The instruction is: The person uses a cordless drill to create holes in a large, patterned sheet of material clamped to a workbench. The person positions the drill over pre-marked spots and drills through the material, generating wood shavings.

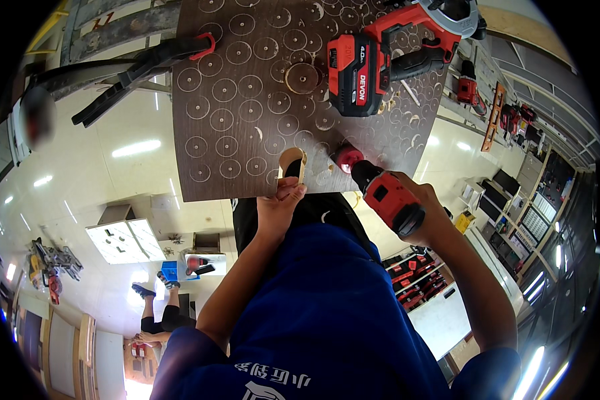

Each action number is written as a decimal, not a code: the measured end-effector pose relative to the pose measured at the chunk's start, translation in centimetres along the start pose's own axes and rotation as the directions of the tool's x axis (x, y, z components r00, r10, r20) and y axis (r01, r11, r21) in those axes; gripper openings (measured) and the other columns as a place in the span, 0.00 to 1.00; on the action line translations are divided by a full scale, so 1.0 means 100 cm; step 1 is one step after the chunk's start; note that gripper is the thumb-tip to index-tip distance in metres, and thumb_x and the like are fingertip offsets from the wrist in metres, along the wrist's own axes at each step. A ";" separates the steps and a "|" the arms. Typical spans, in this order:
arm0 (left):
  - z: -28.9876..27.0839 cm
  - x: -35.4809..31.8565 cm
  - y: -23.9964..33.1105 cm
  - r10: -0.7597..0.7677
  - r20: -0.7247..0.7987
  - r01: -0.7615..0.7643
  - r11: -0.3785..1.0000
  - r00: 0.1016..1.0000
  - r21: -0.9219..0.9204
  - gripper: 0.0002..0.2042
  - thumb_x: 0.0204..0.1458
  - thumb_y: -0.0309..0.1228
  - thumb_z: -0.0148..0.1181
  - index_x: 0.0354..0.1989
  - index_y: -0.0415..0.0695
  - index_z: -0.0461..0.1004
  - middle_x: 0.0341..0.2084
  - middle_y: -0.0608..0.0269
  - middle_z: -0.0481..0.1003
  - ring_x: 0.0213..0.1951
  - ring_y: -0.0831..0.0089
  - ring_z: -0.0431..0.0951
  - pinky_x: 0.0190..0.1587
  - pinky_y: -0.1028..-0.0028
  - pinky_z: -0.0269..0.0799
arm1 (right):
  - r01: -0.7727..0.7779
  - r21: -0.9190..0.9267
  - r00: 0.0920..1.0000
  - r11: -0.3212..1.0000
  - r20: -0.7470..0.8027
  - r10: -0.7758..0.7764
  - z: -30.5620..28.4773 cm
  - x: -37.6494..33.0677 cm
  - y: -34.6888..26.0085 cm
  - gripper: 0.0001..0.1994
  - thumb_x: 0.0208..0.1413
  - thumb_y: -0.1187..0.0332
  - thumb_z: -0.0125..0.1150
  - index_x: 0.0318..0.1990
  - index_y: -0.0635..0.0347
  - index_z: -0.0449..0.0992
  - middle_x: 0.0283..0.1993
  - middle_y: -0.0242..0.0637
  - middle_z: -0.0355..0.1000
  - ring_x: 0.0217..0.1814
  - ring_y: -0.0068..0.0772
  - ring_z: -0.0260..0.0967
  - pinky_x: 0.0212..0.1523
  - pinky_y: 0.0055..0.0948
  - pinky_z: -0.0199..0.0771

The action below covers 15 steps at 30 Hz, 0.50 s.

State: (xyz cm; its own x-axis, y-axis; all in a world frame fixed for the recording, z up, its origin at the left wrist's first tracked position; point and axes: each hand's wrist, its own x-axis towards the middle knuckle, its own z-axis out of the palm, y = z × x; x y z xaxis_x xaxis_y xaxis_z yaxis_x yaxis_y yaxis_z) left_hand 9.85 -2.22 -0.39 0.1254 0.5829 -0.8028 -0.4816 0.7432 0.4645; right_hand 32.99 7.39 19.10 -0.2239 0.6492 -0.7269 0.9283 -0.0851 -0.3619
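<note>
Right hand [428, 212]'s gripping the cordless drill [390, 199], hole saw [348, 159] sitting by the surface [210, 189]'s near edge; left hand [280, 205]'s resting at a cutout [291, 157], can't tell if pinching. Probably hole-sawing, needing steady aim next.

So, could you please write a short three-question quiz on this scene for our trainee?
1. What colour is the round bit on the drill in the person's right hand?
2. True or false: the large red cordless tool is held in the left hand.
3. What does the left hand hold: a) a hammer, b) a small wooden piece, c) a coiled cable?

Key: 1. Red. 2. False; it rests on the brown board. 3. b.
</note>
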 end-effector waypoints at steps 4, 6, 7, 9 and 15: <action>0.000 0.000 0.001 0.020 0.013 -0.021 0.999 1.000 0.047 0.13 0.56 0.19 0.65 0.47 0.33 0.71 0.37 0.57 0.77 0.38 0.72 0.81 0.45 0.71 0.82 | 0.010 0.004 1.000 1.000 -0.007 -0.010 -0.001 0.001 -0.001 0.30 0.41 0.69 0.71 0.57 0.53 0.72 0.55 0.40 0.73 0.41 0.53 0.78 0.47 0.43 0.79; 0.000 -0.001 0.002 0.017 0.017 -0.018 0.998 1.000 0.054 0.13 0.56 0.19 0.65 0.47 0.33 0.71 0.37 0.57 0.77 0.38 0.72 0.81 0.45 0.71 0.82 | 0.006 0.021 1.000 1.000 -0.013 -0.006 -0.001 0.000 -0.001 0.30 0.40 0.69 0.72 0.57 0.53 0.72 0.55 0.40 0.74 0.42 0.53 0.78 0.47 0.43 0.79; 0.001 -0.001 0.003 0.018 0.014 -0.019 0.999 1.000 0.049 0.13 0.56 0.19 0.65 0.47 0.33 0.71 0.37 0.57 0.77 0.38 0.72 0.81 0.45 0.71 0.82 | -0.002 0.032 1.000 0.999 -0.009 0.002 -0.002 0.000 0.001 0.31 0.40 0.69 0.72 0.57 0.54 0.72 0.55 0.40 0.74 0.42 0.53 0.78 0.47 0.43 0.79; 0.001 -0.001 0.003 0.018 0.012 -0.018 0.999 1.000 0.043 0.13 0.56 0.19 0.65 0.48 0.33 0.71 0.37 0.57 0.77 0.38 0.72 0.81 0.45 0.71 0.82 | -0.037 0.060 0.999 0.998 0.003 0.037 -0.001 0.000 0.001 0.32 0.39 0.70 0.72 0.57 0.54 0.72 0.55 0.40 0.74 0.42 0.53 0.78 0.47 0.43 0.79; 0.001 -0.001 0.004 -0.004 0.006 0.004 1.000 1.000 0.030 0.14 0.55 0.20 0.66 0.47 0.33 0.71 0.38 0.58 0.77 0.39 0.73 0.80 0.45 0.73 0.81 | -0.017 0.123 0.999 0.992 -0.028 0.021 -0.001 0.001 0.000 0.32 0.39 0.70 0.73 0.57 0.55 0.71 0.51 0.41 0.77 0.42 0.53 0.78 0.46 0.42 0.79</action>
State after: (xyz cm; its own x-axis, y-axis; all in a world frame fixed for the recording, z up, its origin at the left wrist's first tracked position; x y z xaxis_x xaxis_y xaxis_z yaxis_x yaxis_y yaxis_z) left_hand 9.73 -1.97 -0.10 0.1321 0.5817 -0.8026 -0.4546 0.7550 0.4725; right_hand 32.95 7.48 19.09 -0.1960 0.6681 -0.7178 0.8885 -0.1887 -0.4183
